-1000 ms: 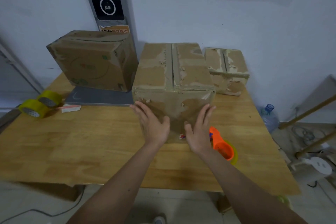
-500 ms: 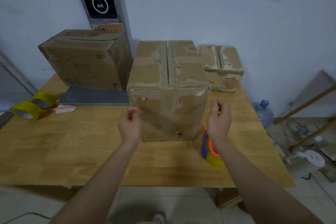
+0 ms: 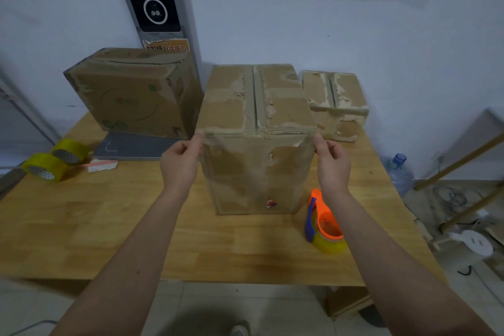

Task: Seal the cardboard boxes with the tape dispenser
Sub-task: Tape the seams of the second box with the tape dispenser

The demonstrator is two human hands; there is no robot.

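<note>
Left hand [image 3: 178,162] and right hand [image 3: 331,162] each pinched a top front corner of the central box [image 3: 257,142]. The tape dispenser [image 3: 324,224] lay on the worktop [image 3: 109,229] at lower right, near the box's edge.

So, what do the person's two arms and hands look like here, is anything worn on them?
Both arms are bare up to the frame's edge: no sleeves, gloves, watch or rings show. The left hand and the right hand are uncovered too, with no markings visible.

No legible text anywhere
</note>
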